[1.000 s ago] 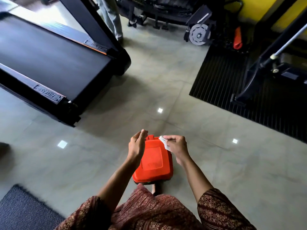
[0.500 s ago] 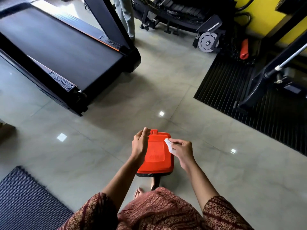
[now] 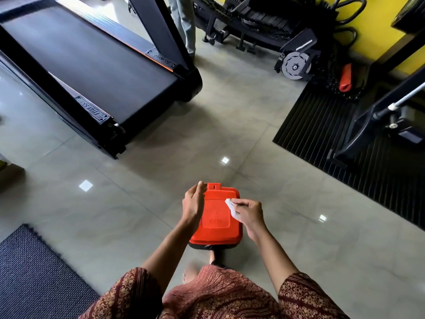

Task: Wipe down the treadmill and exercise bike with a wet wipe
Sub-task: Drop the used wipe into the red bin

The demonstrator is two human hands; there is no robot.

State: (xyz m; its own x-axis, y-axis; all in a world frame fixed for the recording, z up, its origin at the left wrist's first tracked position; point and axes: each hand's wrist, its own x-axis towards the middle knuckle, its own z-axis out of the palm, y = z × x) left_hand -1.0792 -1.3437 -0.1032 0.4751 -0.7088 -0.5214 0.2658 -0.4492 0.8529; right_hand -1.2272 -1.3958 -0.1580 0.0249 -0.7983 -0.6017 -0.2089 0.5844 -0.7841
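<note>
My right hand pinches a small white wet wipe over the lid of an orange bin standing on the floor in front of me. My left hand hovers at the bin's left edge with straight, relaxed fingers and holds nothing. The black treadmill lies at the upper left, its belt end toward me. Part of a dark machine frame, possibly the exercise bike, stands on a ribbed black mat at the right.
Grey tiled floor stretches between me and the machines. A dark woven mat lies at the lower left. Another person's legs stand beyond the treadmill. More black gear with a wheel sits against the yellow wall.
The view has shifted so the treadmill and mat appear nearer the centre. My right hand has slid the wipe further over the bin lid; my left hand stays by the lid's left edge.
</note>
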